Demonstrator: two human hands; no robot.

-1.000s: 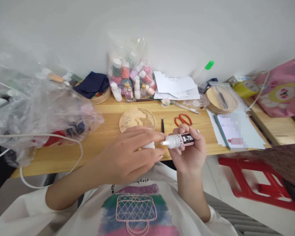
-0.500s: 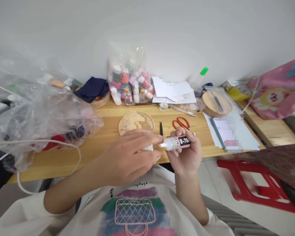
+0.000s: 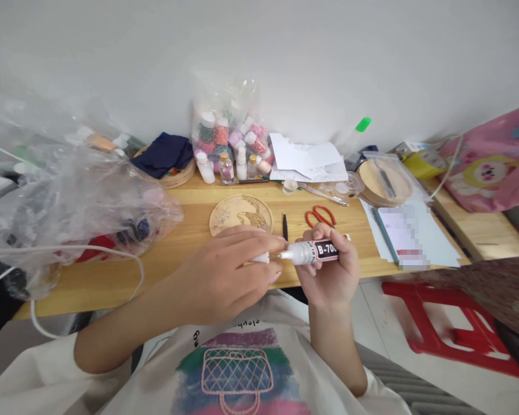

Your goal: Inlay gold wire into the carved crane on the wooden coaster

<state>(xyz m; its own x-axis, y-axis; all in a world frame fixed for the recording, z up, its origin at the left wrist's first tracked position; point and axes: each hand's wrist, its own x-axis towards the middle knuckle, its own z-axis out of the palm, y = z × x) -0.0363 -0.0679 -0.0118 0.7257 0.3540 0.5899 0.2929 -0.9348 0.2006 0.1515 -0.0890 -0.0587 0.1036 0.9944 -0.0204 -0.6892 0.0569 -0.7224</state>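
In my right hand (image 3: 334, 276) lies a white glue tube (image 3: 313, 252) with a black "B-700"-style label, its nozzle pointing left. My left hand (image 3: 227, 274) pinches a small white cap (image 3: 262, 257) between its fingers, just off the nozzle's tip. A thin needle-like tip shows between cap and nozzle. Behind my left hand a round wooden disc (image 3: 242, 214) with an engraved bird lies flat on the table, its near edge hidden by my fingers. A black pen (image 3: 285, 226) and orange-handled scissors (image 3: 320, 216) lie beyond the tube.
A clear bag of bead jars (image 3: 231, 129) leans on the wall, small bottles before it. Crumpled plastic bags (image 3: 82, 196) and a white cable fill the left. Papers (image 3: 309, 161), wooden hoops (image 3: 383, 181) and a phone (image 3: 402, 236) lie right; a red stool (image 3: 450, 328) stands below.
The glue tube in my right hand has shifted very slightly right, widening the gap to the cap a little. Otherwise the hands hold nearly the same pose.
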